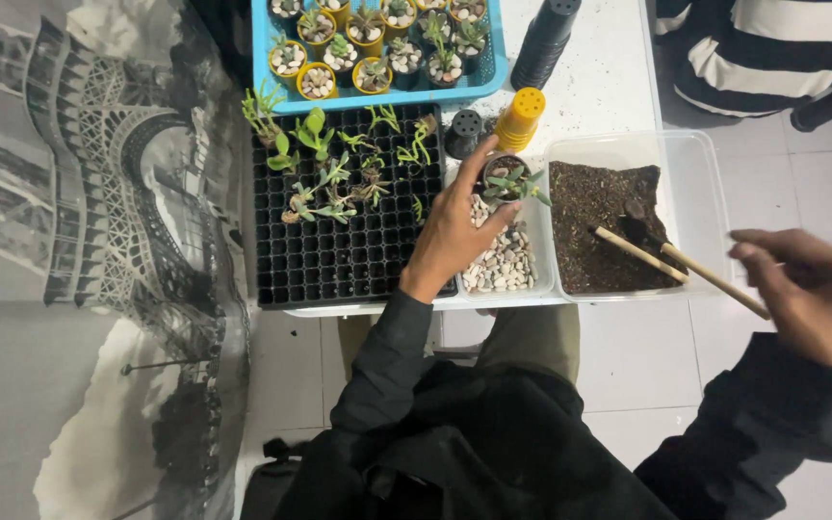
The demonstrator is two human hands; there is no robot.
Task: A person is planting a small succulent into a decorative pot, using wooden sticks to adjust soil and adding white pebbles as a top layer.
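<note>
Table (609, 87), white and speckled, fills the top of the view. On it, at about 10 o'clock from the middle, lies a black seedling tray (329, 260) with many small square holes and green baby plants (325, 178) in its top rows. Above that, at 12 o'clock, sits a blue tray (493, 72) full of little yellow pots (317, 82) topped with white pebbles. At 3 o'clock from the black tray is a clear tub (700, 183) with dark soil (594, 226) in it. Between the two is a smaller clear tub of pale pebbles (501, 265).

The left hand (450, 236) reaches over the pebble tub and is wrapped around a small dark pot (505, 178) with a green plant in it. The pot stands upright, its open top facing up, just above the pebbles. Stacks of yellow pots (520, 117) and black pots (546, 39) stand at 12 o'clock from it.

The right hand (816, 294), at 3 o'clock, pinches the ends of two thin wooden sticks (676, 268). Their long line runs from 4 o'clock up to 10 o'clock, and the far tips rest in the soil.

The two hands are well apart.

At 1 o'clock shows another person's striped sleeve (772, 58).
</note>
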